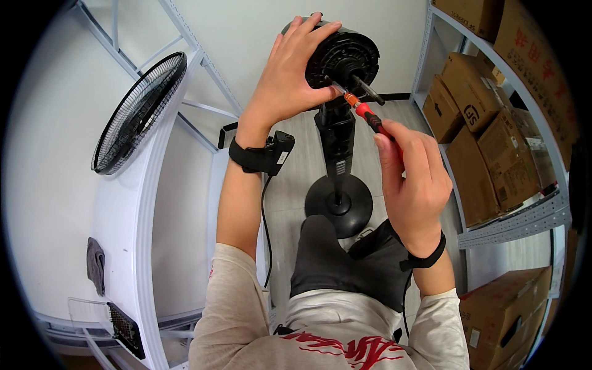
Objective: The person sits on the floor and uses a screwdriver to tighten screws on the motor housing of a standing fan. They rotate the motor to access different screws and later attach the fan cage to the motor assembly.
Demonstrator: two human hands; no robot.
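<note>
Ahead of me stands a black pedestal fan without its blades, its motor housing [348, 57] turned toward me and a metal shaft [369, 90] jutting from the front. My left hand [290, 77] is spread over the housing's left side, fingers on top and thumb beneath near the screwdriver's tip. In my right hand [416, 179] is a red and black screwdriver [365, 112], gripped by the handle. Its tip meets the lower front face of the housing, left of the shaft; the exact contact point is too small to make out. Below, the fan's pole rises from a round black base [339, 206].
On the white shelf [132, 216] at left lie a black fan grille [140, 114], a grey cloth [95, 265] and a dark mesh-like item [125, 330]. Cardboard boxes [487, 148] fill the metal rack at right. A cable [265, 228] hangs from my left wrist strap.
</note>
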